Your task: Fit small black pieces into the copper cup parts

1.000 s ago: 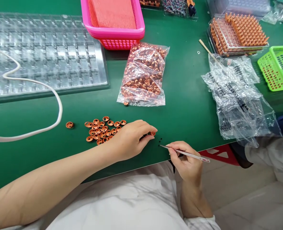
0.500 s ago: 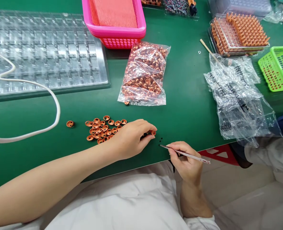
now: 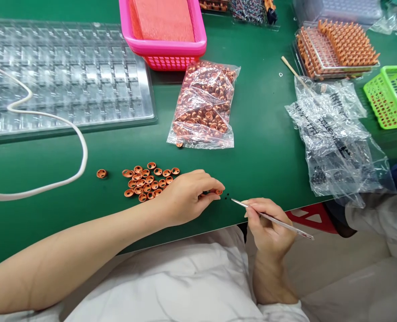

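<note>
My left hand (image 3: 193, 197) pinches a small copper-coloured ring (image 3: 219, 192) between thumb and fingers, low over the green table (image 3: 262, 134). My right hand (image 3: 270, 226) holds metal tweezers (image 3: 279, 222), their tip pointing left, close to several tiny black pieces (image 3: 227, 196) on the table. Whether anything is in the tweezer tip is too small to tell. Left of my left hand lies a loose group of copper-coloured rings (image 3: 149, 179), with a single ring (image 3: 101, 173) apart further left. Behind my left hand, a clear bag (image 3: 207, 105) is full of similar rings.
A clear moulded tray (image 3: 153, 118) and white cable (image 3: 80, 172) lie at left. A pink basket (image 3: 171, 47) stands behind the bag. At right are plastic bags (image 3: 332, 134), stacked copper-coloured parts (image 3: 349, 44), a green basket (image 3: 394, 96) and another person's sleeve (image 3: 369, 217).
My right hand and the tweezers have moved slightly right and away from my left hand, with the tweezer tip a little higher. The ring in my left hand appears tilted differently.
</note>
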